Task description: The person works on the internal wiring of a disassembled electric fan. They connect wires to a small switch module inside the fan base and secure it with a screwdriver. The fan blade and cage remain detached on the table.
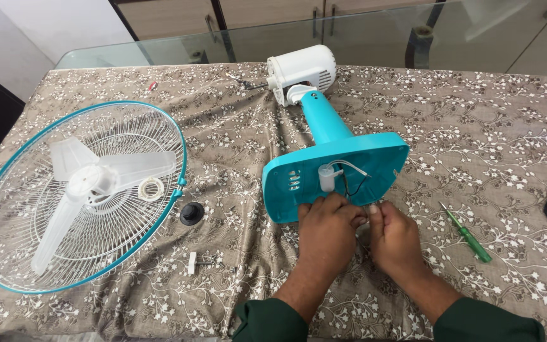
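Left hand (pixel 328 218): fingers curled down against the lower edge of the teal fan base (pixel 337 174), apparently pinching something small there; what exactly is between the fingertips cannot be told.
Right hand (pixel 392 229): closed in a pinch just beside the left hand, thumb and forefinger meeting at the same lower edge; the thing pinched is hidden.
Which is nearer: both hands touch the base, the left one more under its middle, the right one toward its right half.
Fan base: lies tipped on its side on the surface (pixel 489 133), open underside facing the person, directly ahead of both hands.
Inside the base: a small white cylinder (pixel 328 177) with black and white wires (pixel 353 180) looping down toward the fingers.
Long axis: the teal neck (pixel 325 120) runs away from the hands, up to the white motor housing (pixel 302 73) at the far end.
Right of the hands: a green screwdriver (pixel 470 234), apart from them, lying slantwise.
Left of the hands: a black knob (pixel 191 213), a small white piece (pixel 192 263), then the teal-rimmed fan guard (pixel 7 171) with the translucent blade (pixel 96 180) lying in it.
Surface: covered by a brown flowered cloth.
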